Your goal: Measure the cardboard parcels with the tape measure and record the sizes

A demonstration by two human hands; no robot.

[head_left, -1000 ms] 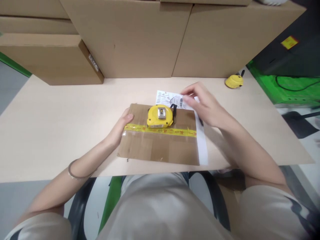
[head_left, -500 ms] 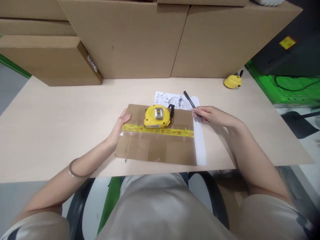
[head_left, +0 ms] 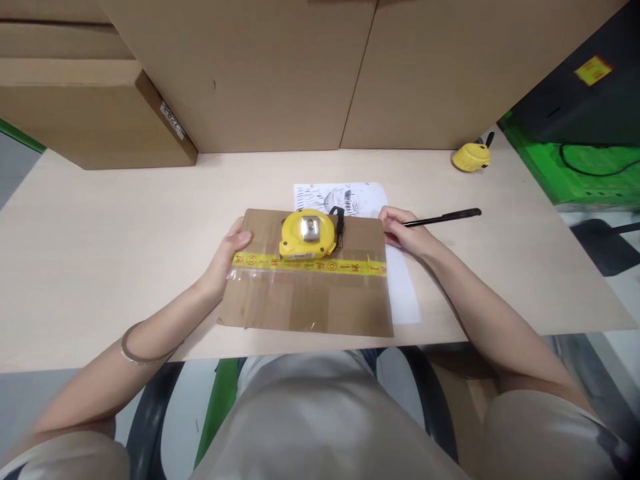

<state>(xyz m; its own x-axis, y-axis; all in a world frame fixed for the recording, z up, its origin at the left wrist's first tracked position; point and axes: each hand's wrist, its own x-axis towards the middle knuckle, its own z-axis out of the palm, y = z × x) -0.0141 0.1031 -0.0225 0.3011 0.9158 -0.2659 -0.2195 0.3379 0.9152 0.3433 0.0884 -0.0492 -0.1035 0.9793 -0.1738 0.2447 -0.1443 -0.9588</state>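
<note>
A flat cardboard piece (head_left: 310, 307), banded with printed yellow tape (head_left: 320, 267), lies between my hands near the table's front edge. My left hand (head_left: 227, 257) grips its left edge, thumb on top. On its upper part rests a yellow tape measure (head_left: 307, 233) with a metal clip and a black strap. My right hand (head_left: 403, 230) is closed at the right edge, fingertips against the cardboard. A black pen (head_left: 445, 217) sticks out of that hand to the right. Partly under the cardboard is a white paper (head_left: 367, 193) with black drawing.
Large cardboard boxes (head_left: 270, 87) stand along the back of the table (head_left: 115, 247). A smaller box (head_left: 90, 120) is at the back left. Another yellow tape measure (head_left: 471, 157) sits at the back right. Beyond the right table edge are green and dark objects.
My right hand has swung the pen round, so it points right instead of up-left, and has come to the cardboard's right edge. The cardboard and tape measure appear slightly further left.
</note>
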